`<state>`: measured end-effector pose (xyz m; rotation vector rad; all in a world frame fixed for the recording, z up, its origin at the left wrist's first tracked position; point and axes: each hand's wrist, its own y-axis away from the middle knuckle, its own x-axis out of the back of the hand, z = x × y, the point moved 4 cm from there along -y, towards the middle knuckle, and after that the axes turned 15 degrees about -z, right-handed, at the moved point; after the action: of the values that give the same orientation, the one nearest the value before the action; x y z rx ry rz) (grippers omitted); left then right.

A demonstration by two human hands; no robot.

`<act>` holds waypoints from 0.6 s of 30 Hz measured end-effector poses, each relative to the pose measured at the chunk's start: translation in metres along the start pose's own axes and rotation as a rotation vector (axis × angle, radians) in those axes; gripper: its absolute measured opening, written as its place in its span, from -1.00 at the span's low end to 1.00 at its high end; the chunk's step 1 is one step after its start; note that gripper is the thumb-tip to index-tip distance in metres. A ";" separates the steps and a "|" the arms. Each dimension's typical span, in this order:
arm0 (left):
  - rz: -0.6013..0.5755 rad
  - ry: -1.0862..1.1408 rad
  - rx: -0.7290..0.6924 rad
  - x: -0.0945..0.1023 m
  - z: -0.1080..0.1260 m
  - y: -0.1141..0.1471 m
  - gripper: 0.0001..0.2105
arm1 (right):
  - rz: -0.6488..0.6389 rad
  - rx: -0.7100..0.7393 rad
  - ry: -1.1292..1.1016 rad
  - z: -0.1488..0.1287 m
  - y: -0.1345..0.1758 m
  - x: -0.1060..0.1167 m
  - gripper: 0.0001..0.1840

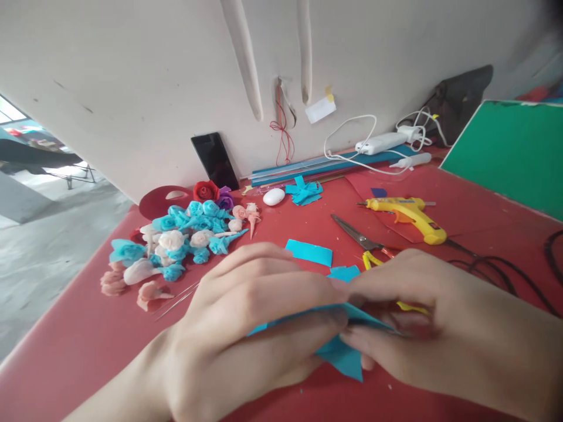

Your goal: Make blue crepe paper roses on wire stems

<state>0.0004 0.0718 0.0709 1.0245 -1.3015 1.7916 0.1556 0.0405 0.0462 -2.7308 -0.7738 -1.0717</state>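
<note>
My left hand (250,316) is closed, its fingers wrapped along a strip of bright blue crepe paper (345,357). My right hand (422,316) pinches the same strip at its right end, thumb and fingertips meeting the left fingertips. Most of the strip is hidden by the fingers; a lower flap hangs out between the hands. A thin dark edge runs along the paper at my right fingers, too blurred to name. Just beyond the hands lie a flat blue paper piece (309,253) and smaller blue scraps (344,273). Open scissors (360,239) lie behind my right hand.
A yellow glue gun (407,215) with a black cord lies right. Paper roses (189,228) pile up at left, near thin wires (178,302). Farther back are a phone (215,160), a white oval object (273,197), blue cut paper (303,191), a power strip (382,143) and a green board (510,155).
</note>
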 end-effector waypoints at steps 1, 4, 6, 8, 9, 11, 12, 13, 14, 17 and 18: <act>0.020 -0.017 -0.040 0.003 0.003 -0.003 -0.90 | -0.013 -0.010 -0.001 0.002 0.000 -0.002 -0.85; 0.108 -0.075 -0.072 0.009 0.005 -0.008 -0.89 | -0.056 -0.065 -0.024 0.006 0.001 -0.006 -0.80; 0.096 -0.094 -0.048 0.007 0.003 -0.008 -0.89 | -0.038 -0.056 -0.018 0.006 0.002 -0.005 -0.78; 0.046 -0.119 -0.058 0.005 0.003 -0.007 -0.90 | -0.008 -0.003 0.012 0.003 0.002 -0.002 -0.78; 0.018 -0.135 -0.077 0.004 0.003 -0.007 -0.90 | -0.013 0.028 0.027 0.001 0.001 -0.001 -0.78; -0.025 -0.164 -0.105 0.004 0.003 -0.007 -0.92 | -0.031 0.055 0.048 -0.003 0.000 0.001 -0.79; -0.048 -0.166 -0.107 0.004 0.002 -0.007 -0.92 | -0.041 0.060 0.054 -0.004 -0.001 0.001 -0.80; -0.071 -0.153 -0.100 0.003 0.002 -0.007 -0.91 | -0.046 0.056 0.058 -0.005 -0.002 0.002 -0.81; -0.088 -0.133 -0.090 0.003 0.001 -0.008 -0.89 | -0.042 0.047 0.061 -0.006 -0.002 0.002 -0.82; -0.127 -0.065 -0.071 0.001 -0.002 -0.007 -0.88 | -0.019 0.045 0.064 -0.007 -0.002 0.001 -0.83; -0.131 -0.058 -0.069 0.001 -0.002 -0.007 -0.89 | -0.009 0.061 0.062 -0.006 -0.002 0.001 -0.84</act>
<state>0.0054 0.0757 0.0742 1.1046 -1.2915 1.6193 0.1511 0.0413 0.0508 -2.6332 -0.7970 -1.1100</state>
